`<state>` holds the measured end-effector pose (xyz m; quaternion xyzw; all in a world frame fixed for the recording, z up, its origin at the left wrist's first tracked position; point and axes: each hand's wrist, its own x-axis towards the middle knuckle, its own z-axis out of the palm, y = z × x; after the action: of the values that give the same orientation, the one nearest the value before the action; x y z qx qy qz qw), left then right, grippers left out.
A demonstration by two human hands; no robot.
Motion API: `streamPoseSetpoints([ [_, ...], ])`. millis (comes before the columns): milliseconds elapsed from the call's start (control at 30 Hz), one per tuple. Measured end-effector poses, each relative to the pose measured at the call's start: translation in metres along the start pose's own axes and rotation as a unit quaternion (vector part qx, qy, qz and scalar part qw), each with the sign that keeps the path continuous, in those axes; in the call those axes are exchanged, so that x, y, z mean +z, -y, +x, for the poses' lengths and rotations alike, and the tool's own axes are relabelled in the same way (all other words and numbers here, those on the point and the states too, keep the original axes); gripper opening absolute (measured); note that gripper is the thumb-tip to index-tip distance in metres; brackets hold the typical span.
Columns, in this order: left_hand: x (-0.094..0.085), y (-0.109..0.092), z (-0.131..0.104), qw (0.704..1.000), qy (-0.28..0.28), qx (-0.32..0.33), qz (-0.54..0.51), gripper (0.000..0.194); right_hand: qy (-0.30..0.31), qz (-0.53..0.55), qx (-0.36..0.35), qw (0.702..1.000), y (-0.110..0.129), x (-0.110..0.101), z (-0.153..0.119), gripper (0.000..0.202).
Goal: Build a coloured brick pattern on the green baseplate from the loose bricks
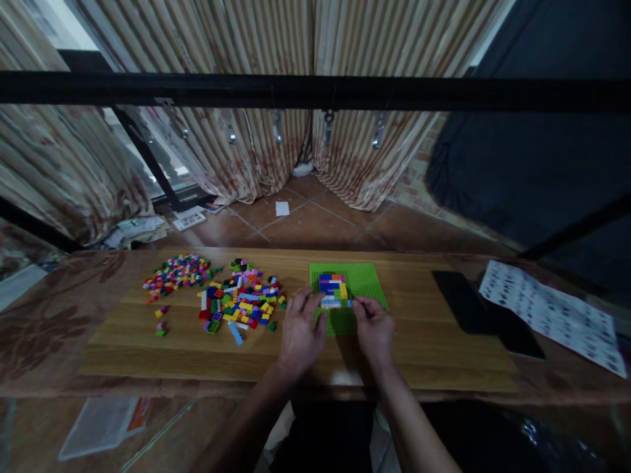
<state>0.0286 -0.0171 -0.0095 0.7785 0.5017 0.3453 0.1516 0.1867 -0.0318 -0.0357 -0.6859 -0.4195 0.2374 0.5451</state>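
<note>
A green baseplate [365,279] lies on the wooden board, carrying a block of coloured toy bricks [333,287] in blue, purple, yellow, white and orange. My left hand [302,328] rests at the left edge of this block, fingers stretched out and thumb apart, its fingertips at the bricks. At the block's lower right corner, my right hand [374,327] pinches a small light blue brick [350,303] between thumb and forefinger. Whether that brick is pressed down onto the plate cannot be made out.
Left of the plate, larger loose bricks [246,299] and a heap of small ones [177,272] lie on the board [419,358]. A dark flat panel [461,302] and a printed sheet [552,312] lie right. A black bar [315,92] crosses beyond the board.
</note>
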Motion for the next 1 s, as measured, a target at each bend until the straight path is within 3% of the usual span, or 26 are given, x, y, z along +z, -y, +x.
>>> streamPoseSetpoints([
  [167,0.008,-0.001,0.013,0.997,0.067,0.038,0.028,0.042,0.011,-0.133,-0.028,0.991,0.007,0.002,-0.002,0.031],
  [400,0.014,0.004,0.006,0.993,0.103,0.045,0.041,0.046,0.011,-0.196,-0.028,0.98,0.016,0.004,-0.004,0.035],
  [633,0.017,0.008,0.006,0.993,0.109,0.046,0.028,0.048,-0.028,-0.213,-0.004,0.977,0.019,0.01,-0.003,0.036],
  [1000,0.02,0.011,0.003,0.991,0.121,0.044,0.033,0.054,-0.023,-0.168,0.053,0.984,0.011,0.016,0.003,0.033],
])
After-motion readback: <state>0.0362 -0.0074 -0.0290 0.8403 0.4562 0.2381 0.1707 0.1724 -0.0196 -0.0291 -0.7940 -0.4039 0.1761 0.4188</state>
